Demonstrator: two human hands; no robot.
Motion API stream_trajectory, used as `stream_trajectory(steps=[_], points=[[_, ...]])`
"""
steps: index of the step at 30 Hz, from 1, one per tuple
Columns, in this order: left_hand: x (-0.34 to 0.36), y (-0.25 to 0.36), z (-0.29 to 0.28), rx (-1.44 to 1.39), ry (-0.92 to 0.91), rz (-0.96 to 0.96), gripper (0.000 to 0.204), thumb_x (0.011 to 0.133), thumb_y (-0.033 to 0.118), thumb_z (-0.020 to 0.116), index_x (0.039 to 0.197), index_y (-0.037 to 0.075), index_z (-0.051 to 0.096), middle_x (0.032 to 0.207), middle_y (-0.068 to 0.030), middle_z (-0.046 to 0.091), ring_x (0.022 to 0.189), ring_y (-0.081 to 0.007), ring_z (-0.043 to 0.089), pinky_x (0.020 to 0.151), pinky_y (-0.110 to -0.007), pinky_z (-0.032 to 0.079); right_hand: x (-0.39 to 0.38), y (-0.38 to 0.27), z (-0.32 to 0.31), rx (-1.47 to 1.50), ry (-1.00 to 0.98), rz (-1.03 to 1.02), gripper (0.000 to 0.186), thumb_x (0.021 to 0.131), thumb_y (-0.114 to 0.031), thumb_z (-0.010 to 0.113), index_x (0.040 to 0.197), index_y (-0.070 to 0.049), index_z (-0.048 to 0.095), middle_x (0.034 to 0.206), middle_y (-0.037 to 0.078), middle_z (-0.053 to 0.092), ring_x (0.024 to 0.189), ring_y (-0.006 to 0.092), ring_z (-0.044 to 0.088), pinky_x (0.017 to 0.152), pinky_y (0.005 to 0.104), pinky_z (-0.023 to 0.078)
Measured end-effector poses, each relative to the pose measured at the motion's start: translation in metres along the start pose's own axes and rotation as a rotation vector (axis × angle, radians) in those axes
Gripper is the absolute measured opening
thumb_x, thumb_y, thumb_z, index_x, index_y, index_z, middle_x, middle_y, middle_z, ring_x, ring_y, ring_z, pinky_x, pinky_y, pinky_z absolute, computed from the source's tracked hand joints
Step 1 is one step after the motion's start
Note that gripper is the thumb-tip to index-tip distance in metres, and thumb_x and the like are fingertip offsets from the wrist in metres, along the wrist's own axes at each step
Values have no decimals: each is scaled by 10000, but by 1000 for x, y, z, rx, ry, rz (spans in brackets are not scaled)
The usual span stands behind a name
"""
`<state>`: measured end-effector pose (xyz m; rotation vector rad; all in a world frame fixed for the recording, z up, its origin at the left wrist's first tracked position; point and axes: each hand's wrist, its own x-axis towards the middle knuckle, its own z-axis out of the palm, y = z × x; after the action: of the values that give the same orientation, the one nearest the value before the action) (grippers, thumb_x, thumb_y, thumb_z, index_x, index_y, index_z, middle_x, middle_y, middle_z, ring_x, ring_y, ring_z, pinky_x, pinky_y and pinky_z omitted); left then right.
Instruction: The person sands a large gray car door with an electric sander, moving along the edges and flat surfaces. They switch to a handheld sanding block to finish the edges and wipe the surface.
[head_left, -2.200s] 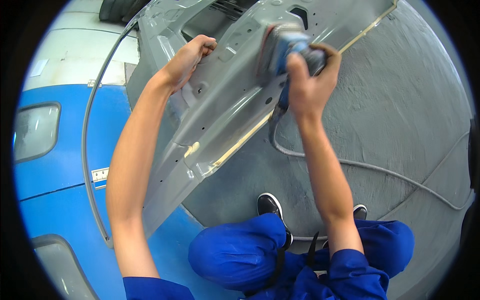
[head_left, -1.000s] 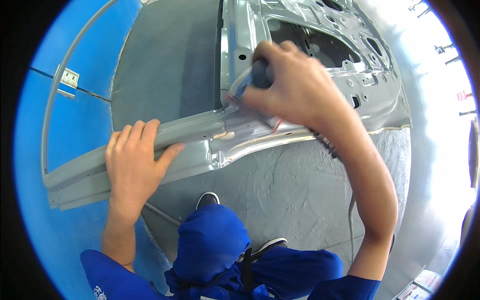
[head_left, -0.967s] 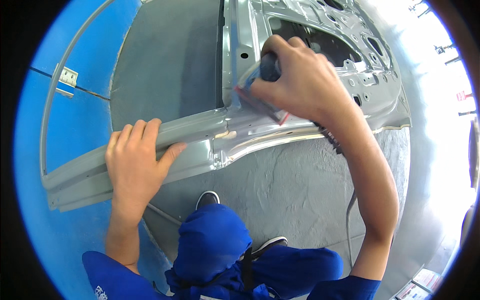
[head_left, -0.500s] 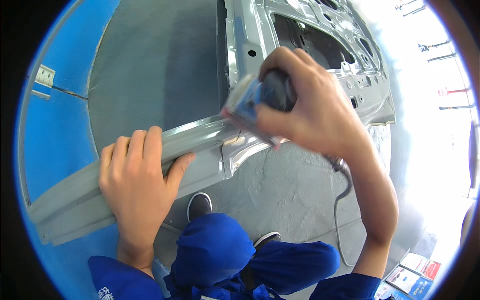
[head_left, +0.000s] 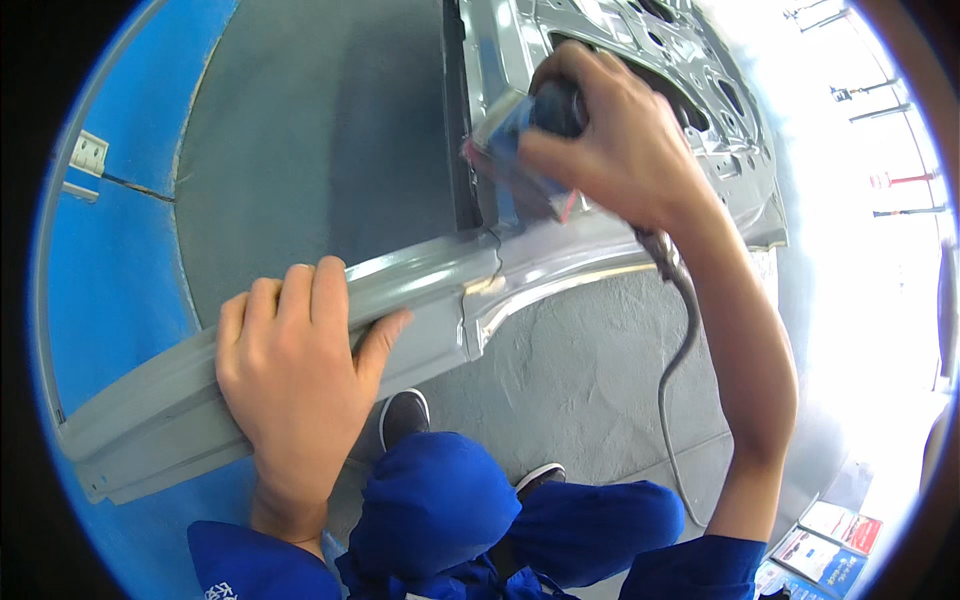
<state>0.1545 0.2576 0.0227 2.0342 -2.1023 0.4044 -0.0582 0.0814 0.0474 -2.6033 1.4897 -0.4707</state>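
My left hand (head_left: 295, 355) lies over a long grey metal sill panel (head_left: 150, 410), fingers stretched across its top and thumb spread to the right. In my right hand (head_left: 625, 140) is a sander (head_left: 530, 130) with a black top, a blue body and a flat rectangular pad with a reddish edge. It is blurred by motion and sits over the panel's right stretch, by the door frame; whether the pad touches metal I cannot tell. Left of it runs a joint seam (head_left: 497, 250), with a tan patch (head_left: 487, 286) beside it.
A grey hose (head_left: 690, 330) hangs from the sander down to the floor. Beyond the sill stands a bare car door shell (head_left: 740, 150) with cut-outs. Blue flooring (head_left: 120, 260) lies left, my shoes (head_left: 404, 418) below the panel, printed boards (head_left: 825, 550) at lower right.
The sander in my right hand has moved up and slightly right in view, uncovering more of the seam. My left hand stays on the panel; the view has shifted a little.
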Motion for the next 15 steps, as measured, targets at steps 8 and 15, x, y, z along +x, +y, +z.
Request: stream_trajectory(steps=[8, 15], points=[[-1, 3, 2, 8, -22, -16, 535, 721, 484, 826, 1009, 63, 667, 869, -44, 614, 816, -237, 594, 795, -385, 486, -9, -10, 2, -1, 14, -154, 607, 712, -480, 778, 1113, -35, 680, 1035, 260, 677, 825, 439, 709, 801, 475, 582], [-1, 2, 3, 34, -9, 1, 545, 746, 501, 811, 1031, 58, 672, 877, -48, 625, 831, -235, 608, 805, -389, 494, 2, -14, 6, 69, 26, -240, 579, 716, -439, 762, 1123, -32, 694, 984, 267, 683, 783, 435, 714, 745, 473, 589]])
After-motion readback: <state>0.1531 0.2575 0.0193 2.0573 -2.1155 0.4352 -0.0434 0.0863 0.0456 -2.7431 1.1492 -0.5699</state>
